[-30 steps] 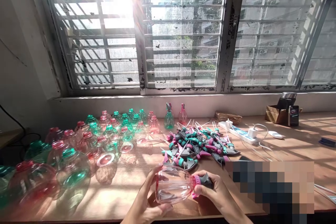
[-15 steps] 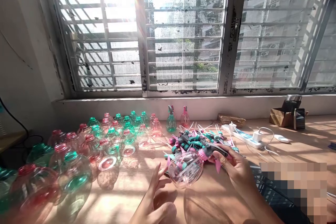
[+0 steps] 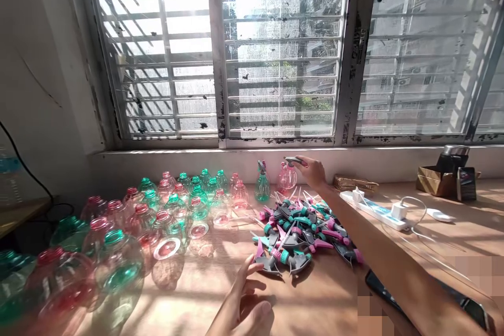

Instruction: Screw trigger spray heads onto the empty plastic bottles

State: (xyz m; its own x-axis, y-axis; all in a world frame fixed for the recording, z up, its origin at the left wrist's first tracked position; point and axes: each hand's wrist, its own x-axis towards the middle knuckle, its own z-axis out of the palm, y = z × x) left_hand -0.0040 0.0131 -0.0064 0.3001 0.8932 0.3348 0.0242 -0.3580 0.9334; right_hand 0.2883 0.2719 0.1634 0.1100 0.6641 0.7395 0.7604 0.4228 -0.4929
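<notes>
At the back of the table my right hand (image 3: 313, 172) is closed around the grey head of a pink spray bottle (image 3: 289, 178). That bottle stands upright or nearly so by the wall, overlapping another pink one, and I cannot tell whether its base touches the table. Just left of it is a green spray bottle (image 3: 262, 187) with its head on. My left hand (image 3: 244, 302) is open at the front, fingers apart, its fingertips close to a heap of spray heads (image 3: 295, 228) in grey, pink and teal with white tubes.
Several clear pink and green bottles without heads (image 3: 140, 215) stand in rows on the left. A white power strip (image 3: 378, 211), a woven basket (image 3: 356, 184) and a cardboard box (image 3: 433, 179) are at the back right. A dark phone-like device (image 3: 388, 294) lies under my right forearm.
My right hand has carried the pink spray bottle from above the front of the heap to the back by the wall. My left hand stays open in about the same place.
</notes>
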